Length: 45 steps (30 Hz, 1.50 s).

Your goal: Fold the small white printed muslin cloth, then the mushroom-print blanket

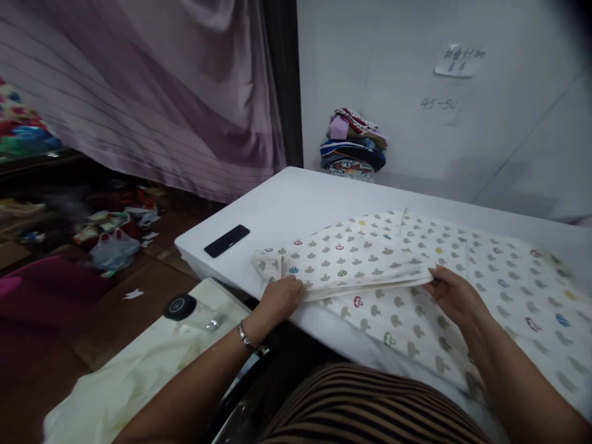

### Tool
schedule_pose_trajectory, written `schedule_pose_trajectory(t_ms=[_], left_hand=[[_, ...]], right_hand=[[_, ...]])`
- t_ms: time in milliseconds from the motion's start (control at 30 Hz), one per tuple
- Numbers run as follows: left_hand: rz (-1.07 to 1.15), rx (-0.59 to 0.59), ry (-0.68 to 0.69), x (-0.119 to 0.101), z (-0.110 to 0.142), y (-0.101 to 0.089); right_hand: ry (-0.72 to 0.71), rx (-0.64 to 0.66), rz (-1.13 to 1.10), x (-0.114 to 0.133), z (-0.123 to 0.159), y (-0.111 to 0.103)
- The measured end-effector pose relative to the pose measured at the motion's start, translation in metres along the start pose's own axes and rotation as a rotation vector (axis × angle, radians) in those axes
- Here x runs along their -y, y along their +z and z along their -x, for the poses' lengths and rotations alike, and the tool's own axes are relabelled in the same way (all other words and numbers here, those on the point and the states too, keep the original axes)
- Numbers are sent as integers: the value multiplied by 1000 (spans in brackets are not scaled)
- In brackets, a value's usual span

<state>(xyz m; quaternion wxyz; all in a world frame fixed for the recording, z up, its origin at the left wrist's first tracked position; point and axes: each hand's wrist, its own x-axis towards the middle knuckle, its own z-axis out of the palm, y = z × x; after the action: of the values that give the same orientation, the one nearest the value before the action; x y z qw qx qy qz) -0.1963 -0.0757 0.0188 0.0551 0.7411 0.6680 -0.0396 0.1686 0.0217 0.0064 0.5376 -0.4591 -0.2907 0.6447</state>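
Observation:
A white cloth (356,256) printed with grey and coloured mushrooms lies spread across the white table, part of it folded into a narrower section with a plain pale edge. My left hand (282,297) grips the near left corner of that edge, fingers closed on the fabric. At the other end of the edge, my right hand (453,293) pinches the cloth between thumb and fingers. The edge is stretched fairly straight between both hands. The rest of the cloth spreads to the right and hangs down over the table's near side.
A black phone (227,240) lies on the white table (277,203) at the left. Folded fabrics (354,145) are stacked beyond its back edge. A side table (139,364) bears a clear bottle with a black lid (179,306) and pale cloth. A curtain (185,80) hangs behind; bags (115,250) lie on the floor.

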Motion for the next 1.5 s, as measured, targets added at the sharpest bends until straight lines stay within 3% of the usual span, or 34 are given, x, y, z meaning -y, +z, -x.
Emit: schedule_pose_trajectory(t_ms=[133,267,500,633,733,900,1133,1267,1500], left_hand=[[-3,-26,-205,25,8,-4],[-29,-79,-316,46,19,-4],[-72,-34,-328,49,32,2],[-85,-159,-317,53,39,1],[-64,-278,-241,56,46,3],[16,-258,51,49,39,19],[3,-223,51,49,16,29],[37,-288,125,51,31,22],[44,-208,192,53,50,31]], right_hand=[[20,-39,-41,-1,1,-4],[32,-87,-61,-3,2,-6],[66,-115,-50,-8,2,-11],[50,-116,-49,-9,4,-14],[71,-108,-45,-11,5,-15],[128,-153,-52,-14,7,-11],[132,-123,-60,-17,9,-14],[103,-135,-64,-18,8,-20],[110,-140,-39,-22,5,-20]])
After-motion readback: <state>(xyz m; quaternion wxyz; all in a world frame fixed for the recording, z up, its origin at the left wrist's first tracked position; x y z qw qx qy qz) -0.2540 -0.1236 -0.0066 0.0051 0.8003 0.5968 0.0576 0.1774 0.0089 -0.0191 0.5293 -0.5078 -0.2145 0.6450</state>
